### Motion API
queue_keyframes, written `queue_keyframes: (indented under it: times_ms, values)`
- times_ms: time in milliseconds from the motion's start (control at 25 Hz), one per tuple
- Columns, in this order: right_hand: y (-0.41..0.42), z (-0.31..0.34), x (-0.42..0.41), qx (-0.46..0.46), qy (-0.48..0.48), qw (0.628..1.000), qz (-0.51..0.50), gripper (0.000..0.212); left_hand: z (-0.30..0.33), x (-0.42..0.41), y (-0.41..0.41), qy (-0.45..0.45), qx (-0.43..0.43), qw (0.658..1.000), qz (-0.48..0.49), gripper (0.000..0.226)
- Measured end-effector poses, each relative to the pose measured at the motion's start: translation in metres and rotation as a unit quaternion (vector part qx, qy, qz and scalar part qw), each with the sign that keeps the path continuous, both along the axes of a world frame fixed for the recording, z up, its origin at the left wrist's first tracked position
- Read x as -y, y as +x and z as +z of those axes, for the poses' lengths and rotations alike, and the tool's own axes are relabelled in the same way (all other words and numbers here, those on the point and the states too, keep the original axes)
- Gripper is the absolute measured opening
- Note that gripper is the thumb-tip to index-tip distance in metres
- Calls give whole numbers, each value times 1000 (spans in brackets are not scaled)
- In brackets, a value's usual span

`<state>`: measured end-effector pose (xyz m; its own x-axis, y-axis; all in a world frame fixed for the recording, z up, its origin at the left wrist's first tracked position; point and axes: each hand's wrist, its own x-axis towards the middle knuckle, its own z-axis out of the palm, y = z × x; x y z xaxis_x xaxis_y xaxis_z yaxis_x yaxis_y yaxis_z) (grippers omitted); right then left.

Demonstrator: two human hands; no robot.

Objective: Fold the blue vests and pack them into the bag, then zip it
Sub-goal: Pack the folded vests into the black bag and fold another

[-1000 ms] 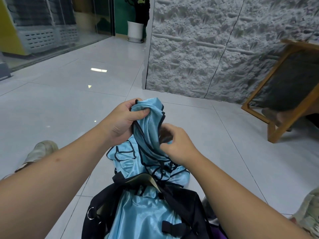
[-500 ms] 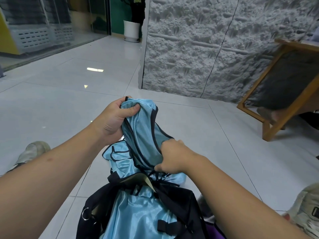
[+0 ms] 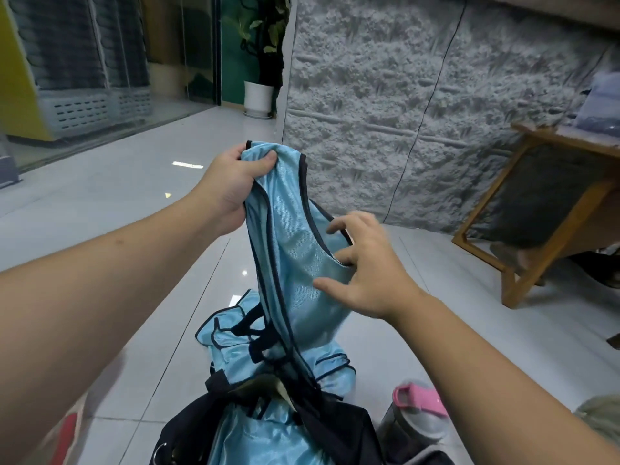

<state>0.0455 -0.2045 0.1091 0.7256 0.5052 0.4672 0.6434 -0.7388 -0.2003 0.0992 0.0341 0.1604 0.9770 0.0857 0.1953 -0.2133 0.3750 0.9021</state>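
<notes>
The left hand (image 3: 231, 182) grips a blue vest (image 3: 295, 250) by its top, lifted above the open black bag (image 3: 339, 427), while the right hand (image 3: 365, 266) spreads loose fingers beside it

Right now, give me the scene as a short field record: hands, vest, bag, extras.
left hand: left hand grips the top of the light blue mesh vest with dark trim, held up
right hand: right hand, fingers spread, at the vest's armhole edge
bag: black open bag, blue fabric inside
floor: more blue vests heaped beyond the bag
extras: pink-lidded bottle right of bag
</notes>
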Motion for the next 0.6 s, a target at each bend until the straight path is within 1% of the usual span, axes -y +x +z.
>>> queue_keyframes:
  times_ms: [40,80,120,160,200,240,280,320,360,400,440,480,520,560,600]
  values:
    - [3,6,4,37,24,999,-12,43,13,0,3,-3,7,1000,2,11]
    - [6,13,7,27,53,998,-23,37,26,1,6,-4,14,1000,5,10]
    - [7,21,11,-21,83,995,-40,35,38,2,6,-5,21,1000,7,8]
    - [7,31,14,-100,108,987,-58,39,48,4,6,-5,26,1000,5,6]
    - [6,43,16,-182,116,973,-77,42,58,7,5,0,30,1000,0,5]
    - [3,52,17,-232,98,964,-91,39,66,9,4,11,33,999,-2,5]
    - [3,62,17,-241,81,961,-112,33,76,11,3,25,37,999,0,6]
    - [3,72,16,-224,94,961,-129,30,85,11,3,36,39,999,0,7]
    - [5,83,16,-197,145,961,-131,29,95,11,4,38,40,998,-6,10]
    - [6,94,17,-185,210,952,-120,28,104,10,5,37,37,999,-10,14]
    - [7,105,16,-192,256,941,-106,23,111,8,6,38,31,999,-11,18]
    - [9,114,15,-213,268,935,-90,16,116,6,7,51,21,998,-7,21]
    - [10,121,12,-235,257,934,-81,13,117,3,9,70,10,998,-1,21]
    - [13,124,11,-251,250,932,-76,17,116,0,12,86,2,996,6,19]
    - [16,126,10,-258,265,926,-71,24,113,-3,14,91,-5,996,12,17]
